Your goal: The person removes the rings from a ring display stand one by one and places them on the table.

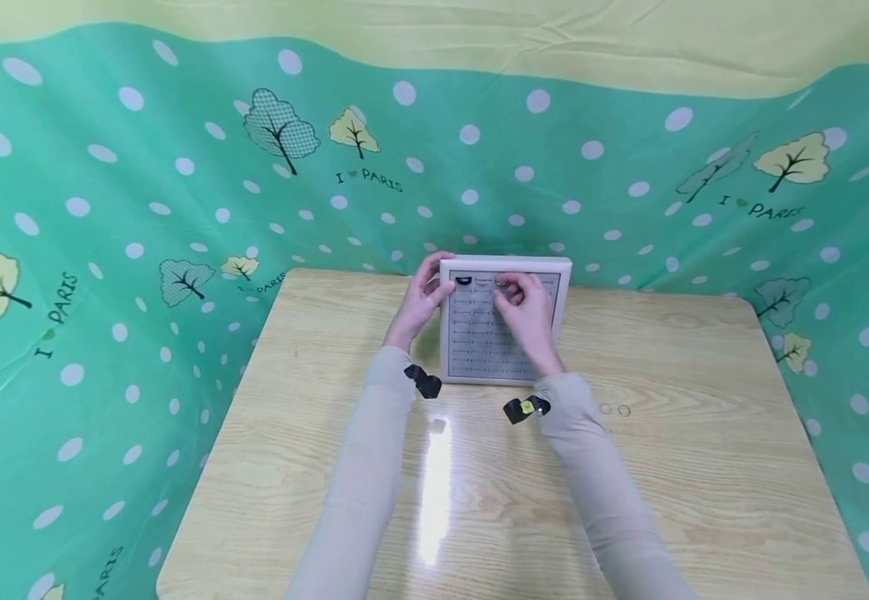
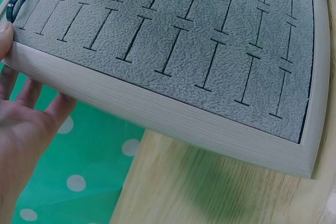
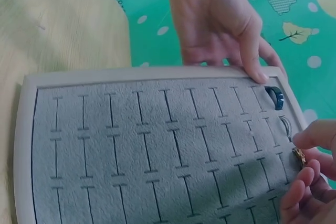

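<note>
A grey felt ring display tray with a pale frame and rows of slots leans at the back of the table. My left hand grips its left side near the top, thumb in front and fingers behind. A dark ring sits in the top row's first slot, with a thin silver ring in the slot beside it. At the third slot along, my right hand pinches a gold-coloured ring against the felt. Fingers partly cover that ring, so how deep it sits is hidden.
Two thin rings lie on the wooden table, right of the right wrist. Green dotted cloth hangs behind the table and along its sides. Each wrist carries a small black camera mount.
</note>
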{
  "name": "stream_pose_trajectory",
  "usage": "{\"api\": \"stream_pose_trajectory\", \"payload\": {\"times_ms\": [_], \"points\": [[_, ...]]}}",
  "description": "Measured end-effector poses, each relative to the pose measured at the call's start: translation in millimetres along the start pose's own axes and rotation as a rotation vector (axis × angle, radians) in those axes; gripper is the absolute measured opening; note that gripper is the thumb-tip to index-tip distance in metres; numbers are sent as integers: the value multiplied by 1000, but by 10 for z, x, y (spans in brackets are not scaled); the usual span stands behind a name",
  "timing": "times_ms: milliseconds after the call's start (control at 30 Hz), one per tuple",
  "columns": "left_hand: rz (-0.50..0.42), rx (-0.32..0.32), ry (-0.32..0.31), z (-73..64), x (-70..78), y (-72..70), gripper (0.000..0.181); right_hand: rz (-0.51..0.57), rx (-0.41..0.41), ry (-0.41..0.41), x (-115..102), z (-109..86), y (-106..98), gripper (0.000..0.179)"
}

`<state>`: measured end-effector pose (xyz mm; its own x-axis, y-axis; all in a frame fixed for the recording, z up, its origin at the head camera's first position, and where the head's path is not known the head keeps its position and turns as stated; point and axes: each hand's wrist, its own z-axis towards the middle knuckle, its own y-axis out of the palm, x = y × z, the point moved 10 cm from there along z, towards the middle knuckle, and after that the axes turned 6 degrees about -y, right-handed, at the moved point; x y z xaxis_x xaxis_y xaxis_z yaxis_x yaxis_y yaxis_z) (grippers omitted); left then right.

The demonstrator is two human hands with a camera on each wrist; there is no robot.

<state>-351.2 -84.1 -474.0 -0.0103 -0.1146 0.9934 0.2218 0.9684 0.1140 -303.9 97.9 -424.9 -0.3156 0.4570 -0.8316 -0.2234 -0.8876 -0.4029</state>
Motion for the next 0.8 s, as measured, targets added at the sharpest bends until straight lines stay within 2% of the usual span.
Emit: {"api": "stream_pose_trajectory", "payload": {"times_ms": [200, 300, 467, 700, 800], "points": [[2, 2, -9, -5, -4, -1, 49, -8, 52, 27, 31, 19, -6, 11], [-4, 9, -11, 3, -6, -18, 49, -33, 78, 16, 20, 34, -9, 7], [-18, -21, -6, 21, -11, 11, 51, -45, 132, 11, 35, 27, -49, 5], [-22, -4, -20, 8, -27, -3, 50, 3, 120, 8, 78, 12, -33, 6], [-14, -2, -7, 7, -11, 4, 49, 12, 108, -8, 72, 11, -43, 5]]}}
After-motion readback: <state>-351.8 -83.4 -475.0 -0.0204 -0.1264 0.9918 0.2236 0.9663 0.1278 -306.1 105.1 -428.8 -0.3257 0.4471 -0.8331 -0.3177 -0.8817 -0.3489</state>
